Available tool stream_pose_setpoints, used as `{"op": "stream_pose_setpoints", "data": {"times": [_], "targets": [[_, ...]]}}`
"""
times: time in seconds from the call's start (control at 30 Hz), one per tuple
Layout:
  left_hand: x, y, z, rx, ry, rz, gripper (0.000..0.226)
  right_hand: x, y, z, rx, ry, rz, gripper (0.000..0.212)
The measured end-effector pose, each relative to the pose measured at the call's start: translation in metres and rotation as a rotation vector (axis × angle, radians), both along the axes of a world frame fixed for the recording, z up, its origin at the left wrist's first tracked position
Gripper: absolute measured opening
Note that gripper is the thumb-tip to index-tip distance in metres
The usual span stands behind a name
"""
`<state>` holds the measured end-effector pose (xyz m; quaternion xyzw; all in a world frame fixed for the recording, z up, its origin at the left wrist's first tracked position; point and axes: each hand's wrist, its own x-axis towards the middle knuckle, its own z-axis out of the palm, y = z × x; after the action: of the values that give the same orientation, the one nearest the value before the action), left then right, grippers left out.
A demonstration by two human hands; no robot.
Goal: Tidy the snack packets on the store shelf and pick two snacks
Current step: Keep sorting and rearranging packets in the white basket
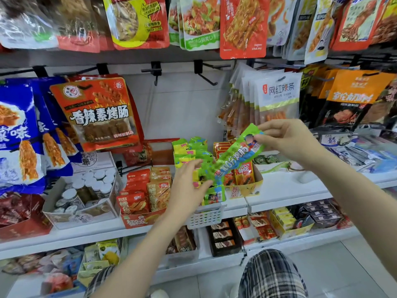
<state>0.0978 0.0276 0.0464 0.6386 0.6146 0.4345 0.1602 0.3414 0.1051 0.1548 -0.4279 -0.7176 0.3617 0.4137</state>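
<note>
2 bare hooks (206,70) above basket (206,216)

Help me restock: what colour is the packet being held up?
Mainly bright green packet, blue ends; head view.

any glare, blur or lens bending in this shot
Head view: glare streaks the glossy hanging packets along the top; shelf edges bow from wide-angle distortion; the left hand and green packet look slightly motion-blurred; lighting is even, without hard shadows.
</note>
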Motion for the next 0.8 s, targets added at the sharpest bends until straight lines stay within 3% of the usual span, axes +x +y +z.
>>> {"op": "stream_pose_setpoints", "data": {"times": [0.17, 0.3, 0.4, 0.53, 0.8], "targets": [[-0.006, 0.004, -0.014, 0.006, 0.470, -0.108, 0.063, 0.020, 0.007, -0.011, 0.114, -0.044, -0.116, 0.016], [0.000, 0.011, -0.023, -0.059, 0.685, -0.115, 0.064, 0.020, 0.007, -0.021, 0.073, 0.012, -0.097, 0.012], [0.001, 0.011, -0.029, -0.038, 0.718, -0.112, 0.060, 0.017, 0.006, -0.024, 0.072, 0.011, -0.096, 0.014], [0.000, 0.013, -0.033, -0.027, 0.721, -0.063, 0.071, 0.014, 0.006, -0.024, 0.093, 0.008, -0.066, 0.011], [-0.008, 0.003, -0.032, 0.063, 0.575, -0.184, 0.028, 0.010, 0.005, -0.023, 0.075, 0.025, -0.030, 0.011]]}}
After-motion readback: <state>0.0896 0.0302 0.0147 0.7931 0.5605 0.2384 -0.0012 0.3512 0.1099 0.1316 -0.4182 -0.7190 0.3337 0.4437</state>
